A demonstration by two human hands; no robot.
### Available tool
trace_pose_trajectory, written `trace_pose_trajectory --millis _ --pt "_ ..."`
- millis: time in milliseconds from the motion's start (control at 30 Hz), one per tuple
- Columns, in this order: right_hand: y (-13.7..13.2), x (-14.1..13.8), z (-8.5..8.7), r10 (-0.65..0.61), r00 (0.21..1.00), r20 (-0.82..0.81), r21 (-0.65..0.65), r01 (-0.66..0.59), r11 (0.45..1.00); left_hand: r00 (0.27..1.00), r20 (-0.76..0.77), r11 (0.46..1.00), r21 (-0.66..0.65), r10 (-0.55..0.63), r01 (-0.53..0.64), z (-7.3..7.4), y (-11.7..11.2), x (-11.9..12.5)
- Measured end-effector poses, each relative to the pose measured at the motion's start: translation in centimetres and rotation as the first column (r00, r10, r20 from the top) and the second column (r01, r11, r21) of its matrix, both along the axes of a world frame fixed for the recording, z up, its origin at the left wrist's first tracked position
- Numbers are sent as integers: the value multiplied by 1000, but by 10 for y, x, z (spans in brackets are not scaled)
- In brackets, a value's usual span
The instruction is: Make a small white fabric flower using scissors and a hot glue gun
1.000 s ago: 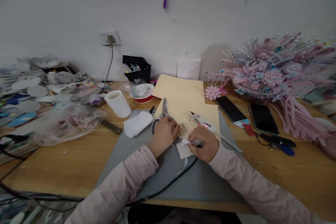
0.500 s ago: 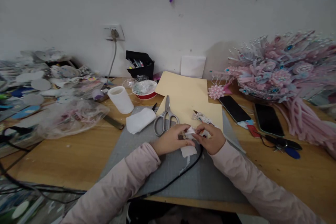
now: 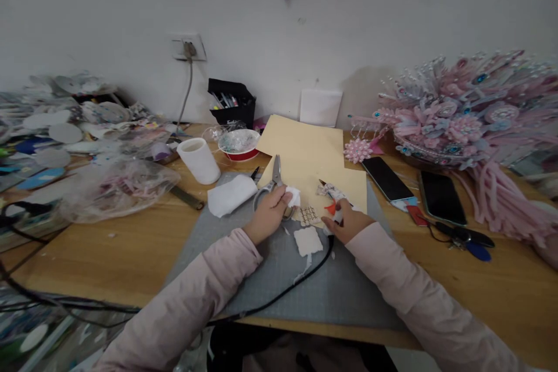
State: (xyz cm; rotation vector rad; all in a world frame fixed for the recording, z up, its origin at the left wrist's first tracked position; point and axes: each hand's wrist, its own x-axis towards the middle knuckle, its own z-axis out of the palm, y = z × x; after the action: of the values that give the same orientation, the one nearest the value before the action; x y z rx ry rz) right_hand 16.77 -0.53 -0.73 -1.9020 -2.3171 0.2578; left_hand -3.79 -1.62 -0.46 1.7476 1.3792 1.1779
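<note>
My left hand (image 3: pixel 271 214) is closed on a small white piece of fabric or paper (image 3: pixel 293 196), pinched between thumb and fingers. Just behind that hand lie the grey scissors (image 3: pixel 276 170), their handles partly covered. My right hand (image 3: pixel 352 223) has its fingers around a hot glue gun (image 3: pixel 335 193), which lies with its dark tip pointing away from me; an orange part shows by the fingers. Between my hands is a small piece with a brown grid pattern (image 3: pixel 308 216). Nearer to me, a white square with rough edges (image 3: pixel 308 242) rests on the grey mat (image 3: pixel 270 285).
Yellowish card sheets (image 3: pixel 305 142) lie behind the hands. At left stand a white roll (image 3: pixel 199 161) and a red-white bowl (image 3: pixel 239 145). Two phones (image 3: pixel 387 179) and a pink beaded headpiece (image 3: pixel 457 122) are at right. The black cord (image 3: pixel 279 302) crosses the mat.
My hands have come apart. The left moved left with the white piece; the right took hold of the glue gun. The grid-patterned piece between them has come into view.
</note>
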Motion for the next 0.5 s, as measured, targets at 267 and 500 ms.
trace_pose_trajectory --millis 267,500 --pt "5 7 -10 138 963 -233 13 -139 990 999 -30 1000 3 -22 22 -3 0 -2" --pt "-1 3 0 75 864 -498 13 -79 997 997 33 997 9 -77 77 0 -4 0"
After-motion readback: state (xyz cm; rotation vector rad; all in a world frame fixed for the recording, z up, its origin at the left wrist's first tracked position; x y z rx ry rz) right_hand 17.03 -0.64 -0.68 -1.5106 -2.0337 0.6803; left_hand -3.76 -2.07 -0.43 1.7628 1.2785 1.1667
